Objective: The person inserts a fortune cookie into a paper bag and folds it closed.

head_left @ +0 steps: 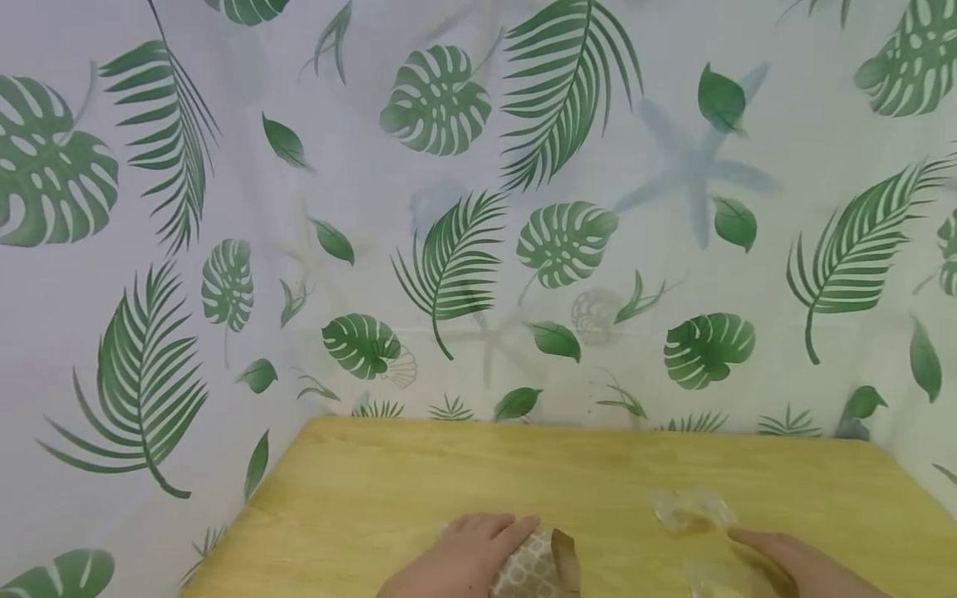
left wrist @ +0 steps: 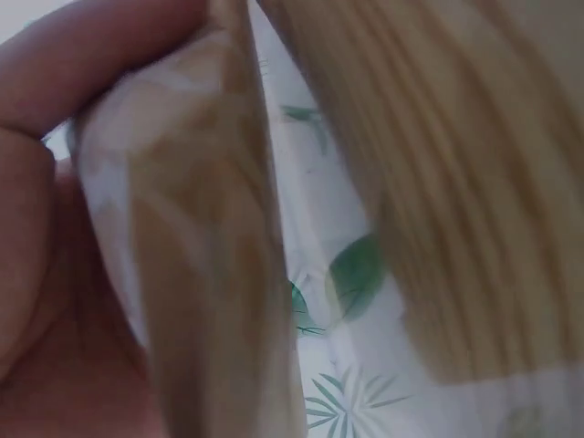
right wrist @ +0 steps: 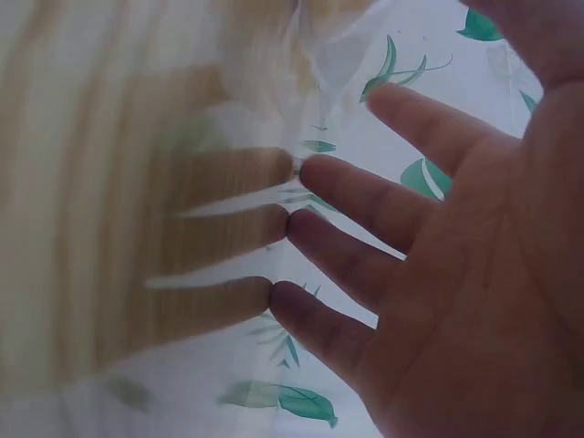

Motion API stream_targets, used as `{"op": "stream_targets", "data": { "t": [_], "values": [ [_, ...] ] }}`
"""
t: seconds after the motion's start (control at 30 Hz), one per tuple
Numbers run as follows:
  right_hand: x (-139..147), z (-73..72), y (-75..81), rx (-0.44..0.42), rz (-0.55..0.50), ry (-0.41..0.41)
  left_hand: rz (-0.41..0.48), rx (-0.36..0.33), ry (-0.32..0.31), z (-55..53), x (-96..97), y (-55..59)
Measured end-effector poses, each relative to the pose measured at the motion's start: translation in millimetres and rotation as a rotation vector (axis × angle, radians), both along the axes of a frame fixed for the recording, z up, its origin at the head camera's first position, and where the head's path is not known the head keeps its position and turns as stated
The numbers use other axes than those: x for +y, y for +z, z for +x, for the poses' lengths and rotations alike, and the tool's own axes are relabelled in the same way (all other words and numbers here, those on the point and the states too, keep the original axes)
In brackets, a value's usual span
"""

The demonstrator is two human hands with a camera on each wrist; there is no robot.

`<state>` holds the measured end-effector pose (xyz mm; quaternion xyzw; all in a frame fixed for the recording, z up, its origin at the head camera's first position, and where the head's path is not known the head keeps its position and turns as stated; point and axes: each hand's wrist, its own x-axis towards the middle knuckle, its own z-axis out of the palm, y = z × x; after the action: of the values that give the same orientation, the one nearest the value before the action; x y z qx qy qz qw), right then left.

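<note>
At the front of the wooden table, my left hand (head_left: 459, 561) grips a brown packet (head_left: 527, 571) with a white net-like pattern and a plain brown edge on its right side. Close up in the left wrist view, the packet (left wrist: 205, 219) lies against the fingers; what is inside it is hidden. Farther right, the fingers of my right hand (head_left: 800, 565) are extended, with fingertips at the tabletop and nothing in its grasp. Beside them is a crumpled piece of clear plastic (head_left: 691, 508). A second clear plastic piece (head_left: 718, 577) lies nearer, partly cut off by the frame.
The yellowish wooden tabletop (head_left: 449, 465) is glossy and reflects the fingers in the right wrist view. Behind it and at both sides hangs a white sheet (head_left: 336, 274) printed with green leaves. A faint starfish shape shows on it at the back right.
</note>
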<state>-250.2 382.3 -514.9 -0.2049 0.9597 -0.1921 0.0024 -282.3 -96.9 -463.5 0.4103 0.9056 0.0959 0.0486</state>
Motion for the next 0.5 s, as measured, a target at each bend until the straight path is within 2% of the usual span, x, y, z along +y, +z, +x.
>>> {"op": "stream_targets", "data": {
  "t": [0.13, 0.2, 0.27, 0.37, 0.5],
  "values": [
    [5, 2.2, -1.3, 0.033, -0.012, 0.06, -0.007, -0.045, 0.027, 2.5, -0.1, 5.4],
    [3, 5.3, 1.0, 0.015, -0.012, 0.05, 0.001, -0.059, 0.03, 3.3, -0.1, 6.7],
    [0, 7.4, 5.0, -0.038, -0.035, 0.034, 0.016, -0.079, 0.04, 3.6, 0.0, 7.5],
    [-8, 7.9, 13.4, -0.168, -0.063, -0.027, 0.037, -0.108, 0.057, 3.9, -0.7, 6.8],
    [-19, 3.6, 21.9, -0.281, -0.055, -0.14, 0.047, -0.138, 0.065, 5.1, -1.9, 4.1]
  ]
}}
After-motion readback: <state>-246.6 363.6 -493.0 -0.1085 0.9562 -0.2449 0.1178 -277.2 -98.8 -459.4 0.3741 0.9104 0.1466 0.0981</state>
